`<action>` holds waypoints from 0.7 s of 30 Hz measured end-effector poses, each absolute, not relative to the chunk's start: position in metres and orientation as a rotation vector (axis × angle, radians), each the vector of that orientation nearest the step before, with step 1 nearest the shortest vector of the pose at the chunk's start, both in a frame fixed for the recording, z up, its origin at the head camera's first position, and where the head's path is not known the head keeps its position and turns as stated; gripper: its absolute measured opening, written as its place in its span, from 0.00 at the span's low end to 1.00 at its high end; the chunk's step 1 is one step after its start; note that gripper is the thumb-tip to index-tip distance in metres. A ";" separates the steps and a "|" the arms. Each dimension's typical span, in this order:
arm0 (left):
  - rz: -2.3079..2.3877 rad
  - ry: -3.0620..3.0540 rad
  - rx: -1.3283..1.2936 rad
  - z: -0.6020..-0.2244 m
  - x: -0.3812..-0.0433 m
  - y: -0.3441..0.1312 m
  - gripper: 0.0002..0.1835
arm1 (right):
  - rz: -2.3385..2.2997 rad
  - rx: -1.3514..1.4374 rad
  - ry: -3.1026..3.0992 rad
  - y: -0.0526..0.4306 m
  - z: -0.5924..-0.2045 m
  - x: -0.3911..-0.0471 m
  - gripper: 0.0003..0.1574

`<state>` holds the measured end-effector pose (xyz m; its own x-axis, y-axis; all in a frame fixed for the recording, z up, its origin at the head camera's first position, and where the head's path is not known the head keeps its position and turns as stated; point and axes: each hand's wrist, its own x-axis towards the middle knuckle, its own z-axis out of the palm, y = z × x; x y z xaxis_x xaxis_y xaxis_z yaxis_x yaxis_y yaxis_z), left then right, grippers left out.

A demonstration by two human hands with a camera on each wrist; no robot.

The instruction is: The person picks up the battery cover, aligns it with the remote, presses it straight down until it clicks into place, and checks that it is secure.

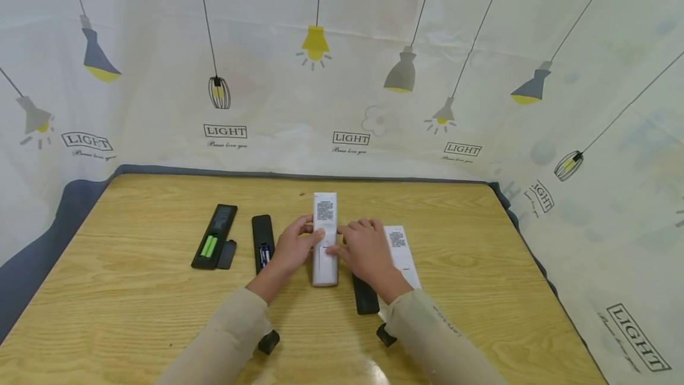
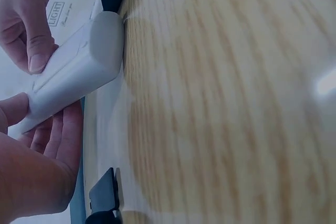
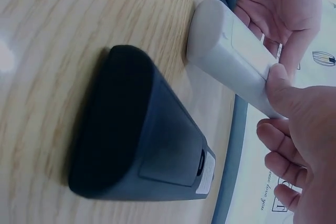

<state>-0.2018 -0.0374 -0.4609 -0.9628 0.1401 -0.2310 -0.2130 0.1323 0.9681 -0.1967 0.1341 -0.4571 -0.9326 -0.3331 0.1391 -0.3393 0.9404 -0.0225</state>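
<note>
A white remote control [image 1: 325, 266] lies back side up between the hands, its printed label and battery cover facing up. The left hand [image 1: 290, 248] grips its left edge, thumb on top and fingers underneath, as the left wrist view shows. From the other side the right hand [image 1: 369, 251] holds it, with the thumb [image 3: 278, 80] pressed on the battery cover and the other fingers curled by the edge. The cover [image 2: 65, 56] sits in place on the remote. In the right wrist view, a black remote [image 3: 168, 145] lies face down nearby.
At the left lies an open black remote [image 1: 221, 221] with green batteries, its loose cover [image 1: 227, 255] beside it. Another black remote [image 1: 262, 227] with a blue battery is near the left hand. A second white remote [image 1: 406, 260] lies partly behind the right arm on the wooden table [image 1: 481, 290].
</note>
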 end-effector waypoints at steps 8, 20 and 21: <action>1.925 2.157 -0.074 -0.483 -0.211 -0.037 0.26 | 0.074 0.463 -3.012 0.131 -0.454 -0.197 0.27; 1.894 2.211 -0.059 -0.482 -0.209 -0.037 0.26 | 0.174 0.470 -2.998 0.133 -0.456 -0.196 0.29; 1.895 2.212 -0.057 -0.482 -0.209 -0.038 0.26 | 0.166 0.469 -3.002 0.133 -0.456 -0.197 0.30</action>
